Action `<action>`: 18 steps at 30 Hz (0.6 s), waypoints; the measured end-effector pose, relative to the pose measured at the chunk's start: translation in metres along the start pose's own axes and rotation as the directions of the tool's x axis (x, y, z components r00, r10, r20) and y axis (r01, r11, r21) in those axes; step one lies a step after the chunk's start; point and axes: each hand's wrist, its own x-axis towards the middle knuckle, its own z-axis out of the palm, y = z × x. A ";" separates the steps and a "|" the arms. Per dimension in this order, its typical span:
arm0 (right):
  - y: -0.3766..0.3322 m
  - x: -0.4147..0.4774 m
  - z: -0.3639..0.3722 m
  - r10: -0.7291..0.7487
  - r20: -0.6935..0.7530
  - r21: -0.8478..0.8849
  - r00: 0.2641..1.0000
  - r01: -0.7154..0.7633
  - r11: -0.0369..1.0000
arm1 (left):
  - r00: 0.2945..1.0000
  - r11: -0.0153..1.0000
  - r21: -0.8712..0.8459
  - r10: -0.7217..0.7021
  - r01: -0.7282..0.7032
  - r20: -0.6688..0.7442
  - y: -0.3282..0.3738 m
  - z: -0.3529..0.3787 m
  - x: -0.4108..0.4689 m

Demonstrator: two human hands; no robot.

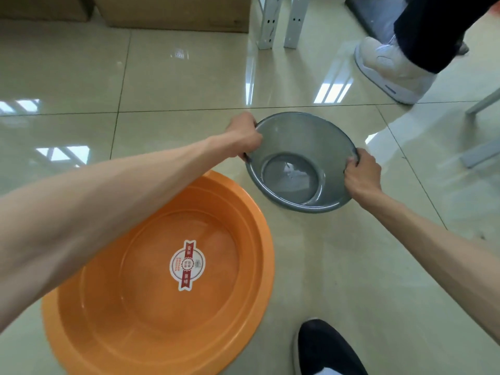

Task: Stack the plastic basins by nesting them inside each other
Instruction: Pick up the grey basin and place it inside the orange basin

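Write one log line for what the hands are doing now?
hands: left, right grip grey basin rim | orange basin: on floor, empty | nesting: not yet

Glossy tiled floor (189, 77) bears orange basin (230, 307) (stickered), boxes (176, 14).

The scene is bright and evenly lit. The glossy floor tiles (189, 77) show white window reflections and streaky glare. Shadows are soft and weak. The wide lens bends the edges, and the picture is slightly soft overall.
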 end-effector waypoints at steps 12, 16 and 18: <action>-0.111 0.001 -0.033 -0.379 -0.031 -0.029 0.925 0.378 0.925 | 0.969 0.998 0.041 0.049 -0.041 -0.243 0.019 -0.113 -0.063; -0.153 -0.043 -0.032 -0.510 0.085 0.078 0.856 0.504 0.860 | 0.928 0.997 0.054 0.072 -0.056 -0.366 -0.005 -0.167 -0.131; -0.160 -0.076 -0.031 -0.566 0.135 0.100 0.813 0.557 0.825 | 0.920 0.999 0.001 0.047 -0.050 -0.390 -0.023 -0.181 -0.176</action>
